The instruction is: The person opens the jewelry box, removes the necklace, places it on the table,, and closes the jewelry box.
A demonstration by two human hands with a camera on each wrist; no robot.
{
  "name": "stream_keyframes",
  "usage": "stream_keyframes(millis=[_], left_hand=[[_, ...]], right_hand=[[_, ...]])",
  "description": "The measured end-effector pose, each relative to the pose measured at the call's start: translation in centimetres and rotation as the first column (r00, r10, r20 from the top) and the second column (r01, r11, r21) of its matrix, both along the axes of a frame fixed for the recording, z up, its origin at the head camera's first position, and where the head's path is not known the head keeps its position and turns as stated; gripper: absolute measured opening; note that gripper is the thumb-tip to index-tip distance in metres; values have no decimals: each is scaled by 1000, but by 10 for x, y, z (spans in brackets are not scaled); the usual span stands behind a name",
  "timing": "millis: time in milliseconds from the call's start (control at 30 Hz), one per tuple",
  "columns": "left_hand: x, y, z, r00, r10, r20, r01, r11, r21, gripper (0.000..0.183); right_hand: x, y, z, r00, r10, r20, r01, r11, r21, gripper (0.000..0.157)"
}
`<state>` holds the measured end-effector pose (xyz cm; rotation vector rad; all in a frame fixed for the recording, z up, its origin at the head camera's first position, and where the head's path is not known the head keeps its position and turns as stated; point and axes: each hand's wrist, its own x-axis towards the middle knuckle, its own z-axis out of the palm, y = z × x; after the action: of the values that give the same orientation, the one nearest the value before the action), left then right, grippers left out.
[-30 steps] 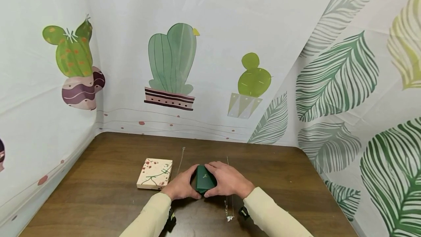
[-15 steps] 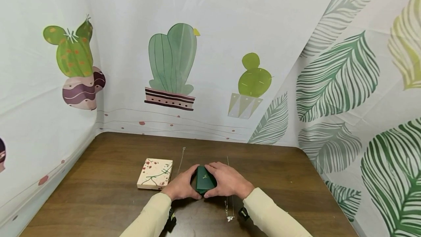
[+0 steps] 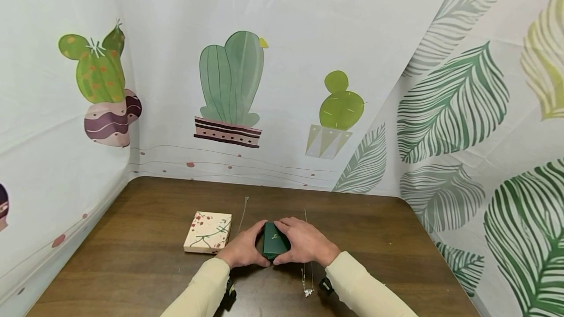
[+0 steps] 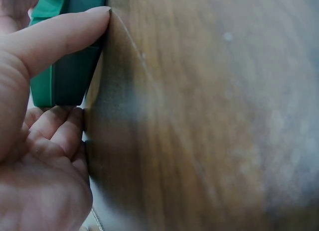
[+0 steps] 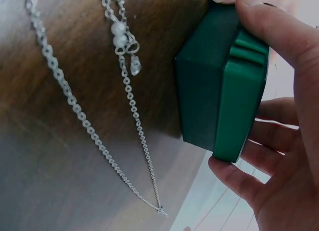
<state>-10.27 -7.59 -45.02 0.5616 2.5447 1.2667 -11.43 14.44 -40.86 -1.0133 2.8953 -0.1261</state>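
Note:
Between both hands, a small dark green jewelry box (image 3: 275,239) with a gold mark on its lid rests on the table, lid closed. My left hand (image 3: 244,248) holds its left side, thumb at the near edge and fingers at the far end. The right hand (image 3: 307,242) grips the right side the same way. A silver chain necklace (image 5: 89,129) lies beside the box, partly under the right hand; its pendant (image 3: 308,292) shows near the wrist. Left of the box, another thin necklace (image 3: 243,214) runs partly behind the left hand.
A flat cream box (image 3: 207,232) with a red blossom print sits just left of the left hand. The brown wooden table (image 3: 374,238) ends at a printed cloth (image 3: 286,111) hung behind and along the sides.

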Motion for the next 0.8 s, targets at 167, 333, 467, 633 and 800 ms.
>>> stream_keyframes(millis=[167, 333, 467, 633, 800], left_hand=[[1, 0, 0, 1000, 0, 6, 0, 1000, 1, 116], [1, 0, -1, 1000, -2, -5, 2, 1000, 3, 115], [2, 1, -1, 1000, -3, -7, 3, 1000, 5, 115], [2, 1, 1, 1000, 3, 9, -3, 1000, 8, 116], [2, 1, 2, 1000, 6, 13, -6, 1000, 1, 116]], right_hand=[[1, 0, 0, 1000, 1, 4, -1, 1000, -3, 97], [2, 0, 0, 1000, -2, 2, 2, 1000, 0, 97], [2, 1, 0, 1000, -1, 2, 1, 1000, -2, 97], [2, 1, 0, 1000, -2, 6, 2, 1000, -1, 97], [1, 1, 0, 1000, -5, 9, 5, 1000, -4, 98]])
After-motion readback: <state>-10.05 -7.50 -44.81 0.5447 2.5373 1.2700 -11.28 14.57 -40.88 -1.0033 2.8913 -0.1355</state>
